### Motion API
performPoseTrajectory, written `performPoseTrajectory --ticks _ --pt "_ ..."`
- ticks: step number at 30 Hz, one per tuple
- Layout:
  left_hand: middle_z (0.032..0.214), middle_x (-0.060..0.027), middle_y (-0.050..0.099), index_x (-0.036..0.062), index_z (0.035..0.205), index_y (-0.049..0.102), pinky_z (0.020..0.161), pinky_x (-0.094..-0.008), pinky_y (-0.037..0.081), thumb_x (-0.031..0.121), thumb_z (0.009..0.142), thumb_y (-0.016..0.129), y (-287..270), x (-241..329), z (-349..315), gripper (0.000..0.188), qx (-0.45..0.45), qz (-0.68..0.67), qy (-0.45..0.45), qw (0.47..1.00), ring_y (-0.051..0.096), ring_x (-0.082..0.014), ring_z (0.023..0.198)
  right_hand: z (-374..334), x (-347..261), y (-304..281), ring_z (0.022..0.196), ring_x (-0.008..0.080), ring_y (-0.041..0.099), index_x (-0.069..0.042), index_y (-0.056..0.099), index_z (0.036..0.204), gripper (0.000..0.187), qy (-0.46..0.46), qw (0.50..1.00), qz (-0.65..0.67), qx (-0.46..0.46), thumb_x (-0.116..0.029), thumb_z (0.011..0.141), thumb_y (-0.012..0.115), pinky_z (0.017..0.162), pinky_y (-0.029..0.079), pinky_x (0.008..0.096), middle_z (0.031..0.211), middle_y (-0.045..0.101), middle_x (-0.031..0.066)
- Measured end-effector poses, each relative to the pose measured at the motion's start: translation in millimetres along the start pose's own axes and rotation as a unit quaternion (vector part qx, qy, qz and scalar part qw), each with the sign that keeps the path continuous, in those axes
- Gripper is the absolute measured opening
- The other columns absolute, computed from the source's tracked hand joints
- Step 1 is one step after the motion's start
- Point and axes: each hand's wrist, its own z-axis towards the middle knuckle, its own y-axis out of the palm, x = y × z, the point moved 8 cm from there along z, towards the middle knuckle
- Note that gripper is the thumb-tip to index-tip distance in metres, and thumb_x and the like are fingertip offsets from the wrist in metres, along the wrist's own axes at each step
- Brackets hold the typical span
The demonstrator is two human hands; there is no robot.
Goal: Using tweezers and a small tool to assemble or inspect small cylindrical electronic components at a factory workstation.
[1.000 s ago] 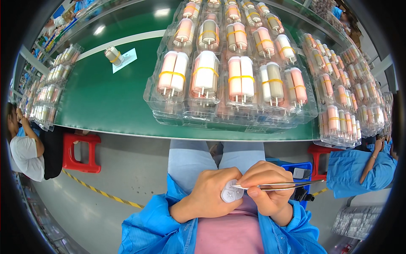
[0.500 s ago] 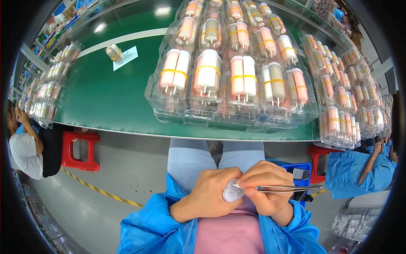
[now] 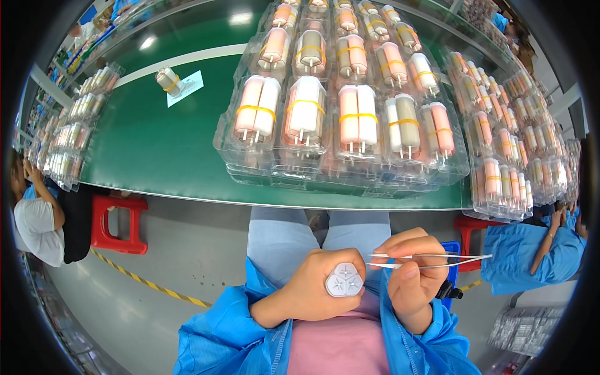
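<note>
My left hand (image 3: pixel 304 287) is closed around a bundle whose pale grey end cap (image 3: pixel 344 281) faces up. The cap has three rounded lobes with a small mark in each; the rest of the bundle is hidden in the fist. A pair of metal tweezers (image 3: pixel 465 257) is pinched in my right hand (image 3: pixel 411 284), level and pointing left. Their tips stand apart with nothing visible between them, just right of the cap and not touching it. Both hands are above my lap, in front of the green table.
Stacked clear plastic trays (image 3: pixel 294 164) on the green table (image 3: pixel 156 137) hold several pink, white and grey cylinder bundles with yellow bands. A lone bundle (image 3: pixel 167 79) stands by a paper slip (image 3: pixel 190 86). Behind my right hand is a blue bin (image 3: pixel 451 250). Co-workers sit left and right.
My right hand has drawn back to the right, taking the tweezers off the cap, and their tips have spread. The cap is now fully visible; my left hand has barely moved.
</note>
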Motion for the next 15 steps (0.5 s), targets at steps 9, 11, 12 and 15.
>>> performPoseTrajectory --ticks 9,11,12,15 --pt "0.073 -0.0076 0.062 0.0032 0.091 0.058 0.059 -0.0289 0.047 0.004 0.067 0.069 0 0 0 0.026 0.015 0.003 0.011 1.0 0.06 -0.016 0.064 4 -9 28 0.074 0.0215 0.066 0.003 0.065 0.093 0.022 -0.044 0.978 -0.156 -0.131 -0.016 0.083 0.067 0.065 0.053 0.0287 0.092 0.067 0.0159" --pt "0.075 -0.0074 0.061 0.0034 0.096 0.058 0.06 -0.0294 0.047 0.005 0.068 0.07 -1 0 0 0.031 0.018 0.02 0.017 1.0 0.059 -0.0165 0.065 6 -10 22 0.07 0.0201 0.065 0.002 0.066 0.095 0.022 -0.052 0.981 -0.156 -0.107 -0.016 0.083 0.068 0.061 0.052 0.0269 0.092 0.067 0.015" --pt "0.077 -0.0075 0.061 0.0036 0.099 0.058 0.061 -0.0296 0.047 0.005 0.068 0.071 -3 -2 0 0.034 0.015 0.032 0.009 0.999 0.06 -0.017 0.067 7 -12 14 0.068 0.0195 0.064 0.001 0.066 0.096 0.021 -0.067 0.986 -0.135 -0.068 -0.015 0.083 0.068 0.06 0.051 0.0266 0.091 0.067 0.0151" --pt "0.085 -0.0077 0.06 0.0038 0.103 0.055 0.064 -0.0299 0.048 0.005 0.07 0.071 -3 2 1 0.037 0.028 0.021 0.03 0.999 0.06 -0.0182 0.073 5 -6 -6 0.071 0.0168 0.063 0.005 0.063 0.1 0.022 -0.01 0.999 -0.033 0.003 -0.009 0.083 0.066 0.059 0.053 0.0243 0.093 0.063 0.0167"
